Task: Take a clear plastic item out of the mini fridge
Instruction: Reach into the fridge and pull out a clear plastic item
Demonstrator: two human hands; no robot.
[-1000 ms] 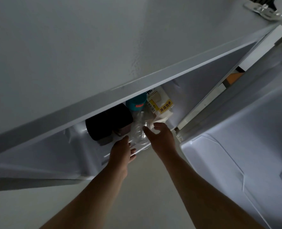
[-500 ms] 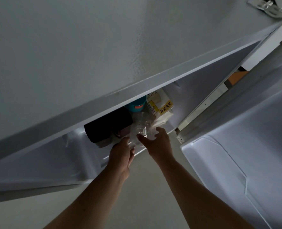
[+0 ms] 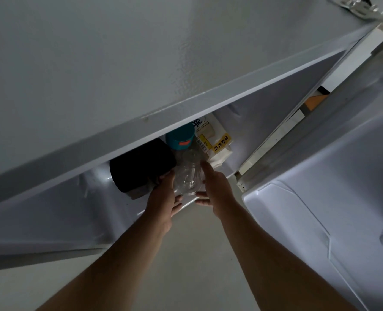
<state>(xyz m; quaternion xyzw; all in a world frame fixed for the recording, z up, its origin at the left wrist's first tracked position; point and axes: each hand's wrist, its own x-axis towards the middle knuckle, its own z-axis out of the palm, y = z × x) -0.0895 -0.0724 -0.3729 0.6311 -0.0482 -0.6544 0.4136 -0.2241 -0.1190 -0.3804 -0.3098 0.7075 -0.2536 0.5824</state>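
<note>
The white mini fridge [image 3: 141,63] stands open below me, seen from above its top. A clear plastic item [image 3: 189,175] sits at the front of the fridge's floor. My left hand [image 3: 164,198] presses against its left side and my right hand [image 3: 215,189] cups its right side, so both hands hold it between them. Its lower part is hidden behind my fingers.
A black container [image 3: 141,167] sits left of the clear item. Behind it are a teal-lidded jar [image 3: 180,138] and a white packet with a yellow label [image 3: 217,142]. The open fridge door [image 3: 320,198] stands at the right. Pale floor [image 3: 186,265] lies under my arms.
Both hands have closed in on the clear plastic item; the right hand moved from above it to its right side, and the left hand now touches its left side.
</note>
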